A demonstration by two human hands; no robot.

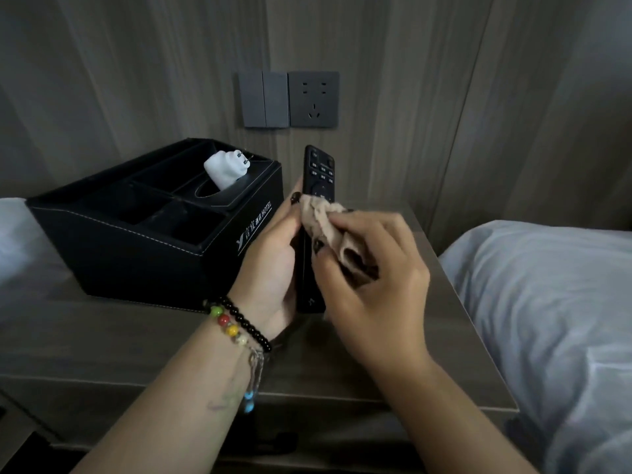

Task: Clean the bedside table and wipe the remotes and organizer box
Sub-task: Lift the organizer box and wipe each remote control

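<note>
Forearms reach in over the table (102,336), wiping a remote (316,186) held in front of the box (136,241).

The left hand (270,265), beads at its wrist, is clamped round the remote's lower body, holding it upright just right of the box and clear of the tabletop. The right hand (372,278) is closed on a bunched tan cloth (321,217), pressed to the remote's face about midway up. To do this well, I would keep the left grip firm and low, draw the cloth along the whole length, work between the upper buttons, then turn it for the back. Only one remote shows; the box, a white plug (225,169) resting in it, is probably not yet wiped.
</note>
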